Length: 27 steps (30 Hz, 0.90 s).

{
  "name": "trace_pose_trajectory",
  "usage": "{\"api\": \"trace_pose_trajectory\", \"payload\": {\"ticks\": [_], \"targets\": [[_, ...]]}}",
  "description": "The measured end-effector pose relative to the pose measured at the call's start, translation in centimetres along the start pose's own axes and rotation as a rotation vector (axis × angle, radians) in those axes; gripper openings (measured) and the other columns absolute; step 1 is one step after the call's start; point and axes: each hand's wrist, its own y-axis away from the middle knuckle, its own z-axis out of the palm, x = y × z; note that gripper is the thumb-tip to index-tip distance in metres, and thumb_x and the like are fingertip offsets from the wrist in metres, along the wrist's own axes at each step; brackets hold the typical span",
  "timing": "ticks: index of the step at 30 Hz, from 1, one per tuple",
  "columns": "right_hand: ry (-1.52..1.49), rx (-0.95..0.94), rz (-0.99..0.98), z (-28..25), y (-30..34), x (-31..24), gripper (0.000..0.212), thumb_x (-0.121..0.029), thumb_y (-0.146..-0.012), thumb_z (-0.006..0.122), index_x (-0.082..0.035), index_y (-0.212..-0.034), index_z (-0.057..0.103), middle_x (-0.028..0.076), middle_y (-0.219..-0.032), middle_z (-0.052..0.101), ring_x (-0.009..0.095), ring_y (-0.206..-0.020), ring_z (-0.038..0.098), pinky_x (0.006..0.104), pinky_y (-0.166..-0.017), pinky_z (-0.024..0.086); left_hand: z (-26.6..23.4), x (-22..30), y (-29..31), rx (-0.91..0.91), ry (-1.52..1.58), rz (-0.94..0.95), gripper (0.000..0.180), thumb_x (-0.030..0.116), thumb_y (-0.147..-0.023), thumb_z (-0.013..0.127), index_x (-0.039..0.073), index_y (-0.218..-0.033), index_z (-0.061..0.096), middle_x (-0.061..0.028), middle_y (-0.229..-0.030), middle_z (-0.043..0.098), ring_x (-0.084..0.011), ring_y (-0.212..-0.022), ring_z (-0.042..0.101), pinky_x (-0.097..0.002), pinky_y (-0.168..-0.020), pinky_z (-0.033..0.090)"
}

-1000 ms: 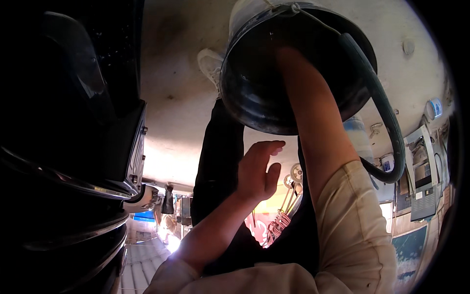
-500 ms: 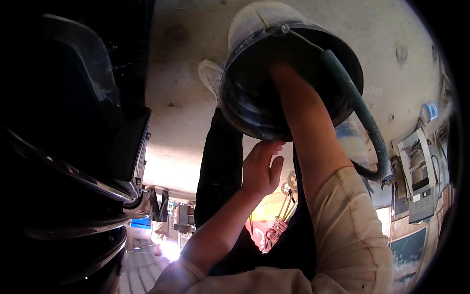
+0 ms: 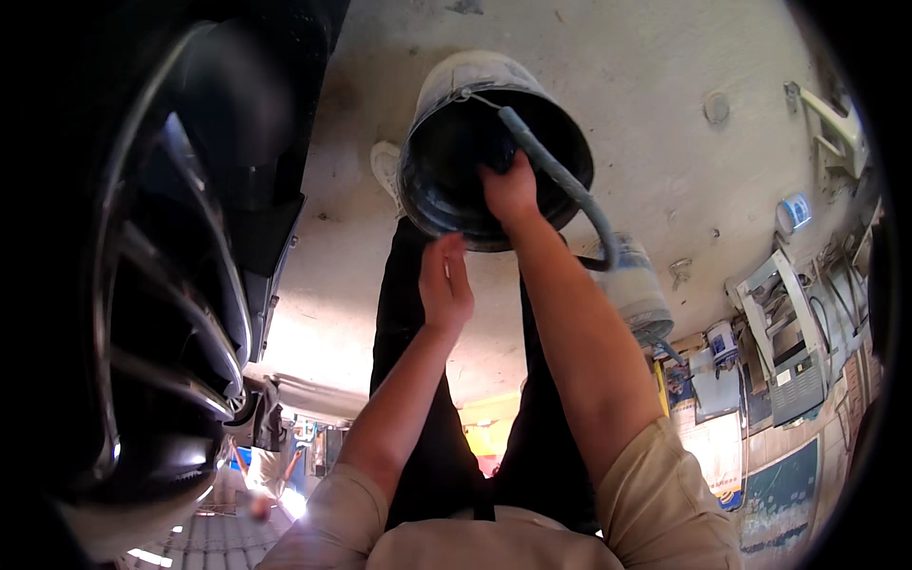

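A large bucket (image 3: 480,71) is tipped with its dark mouth facing me, whitish smears on its outside. Its wire handle carries a grey-green hose sleeve (image 3: 560,171), hanging over the right side. Just inside the mouth, my right hand (image 3: 513,195) is closed around a dark bundle (image 3: 497,150); whether it is cloth is too dim to tell. My left hand (image 3: 446,285) is at the near rim, fingers stretched and thumb apart, holding nothing. Its fingertips are close to the rim; contact is unclear. The bucket's depth is lost in shadow.
A dark glossy body with curved shiny trim (image 3: 204,247) fills the left side. A second smeared bucket (image 3: 632,285) stands right of my legs. Farther right are a small white-and-blue can (image 3: 793,213) and a grey metal frame (image 3: 784,332). Another person (image 3: 271,465) is at lower left.
My right hand has drawn back from deep in the bucket to its mouth, and the dark bundle now shows in it. The bucket appears smaller and farther left in view; my left hand stays by its rim.
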Motion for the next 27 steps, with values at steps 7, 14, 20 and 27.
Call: {"api": "trace_pose_trajectory", "payload": {"ticks": [7,14,20,27], "targets": [[0.135,0.043,-0.132,-6.6,9.8,-6.9,0.044,-0.007,-0.078,0.077,-0.003,-0.116,0.055,0.025,-0.105,0.068,0.048,-0.104,0.063,0.0516,-0.085,0.052,1.9,5.2,-7.6,-0.036,0.385,-0.409,0.049,0.032,-0.097,0.071,0.002,-0.133,0.056,-0.0131,-0.118,0.066,-0.0212,-0.101,0.066,-0.0346,-0.085,0.055],[0.015,-0.017,-0.511,-7.0,13.7,-6.3,0.052,0.002,-0.080,0.068,0.000,-0.131,0.055,0.021,-0.131,0.057,0.040,-0.118,0.058,0.0452,-0.101,0.048,0.6,8.4,-8.5,-0.092,0.553,-0.681,0.039,0.033,-0.096,0.068,0.001,-0.118,0.066,-0.0072,-0.110,0.069,-0.0191,-0.096,0.067,-0.0331,-0.083,0.054],[-0.285,-0.038,-0.280,-8.0,12.2,-6.8,0.043,-0.006,-0.092,0.070,0.000,-0.133,0.060,0.018,-0.126,0.060,0.023,-0.085,0.070,0.0324,-0.077,0.057,-2.0,6.5,-7.8,-0.239,0.962,-0.706,0.040,0.024,-0.091,0.061,0.000,-0.123,0.064,-0.0095,-0.116,0.070,-0.0253,-0.108,0.067,-0.0387,-0.100,0.050],[-0.511,-0.036,0.121,-8.1,10.3,-7.8,0.047,-0.010,-0.084,0.081,-0.002,-0.127,0.064,0.009,-0.087,0.066,0.019,-0.072,0.066,0.0305,-0.068,0.054,-2.4,6.6,-8.5,-0.420,0.905,-0.630,0.044,0.015,-0.083,0.055,-0.001,-0.123,0.063,-0.0107,-0.119,0.071,-0.0270,-0.113,0.066,-0.0404,-0.104,0.048]]}}
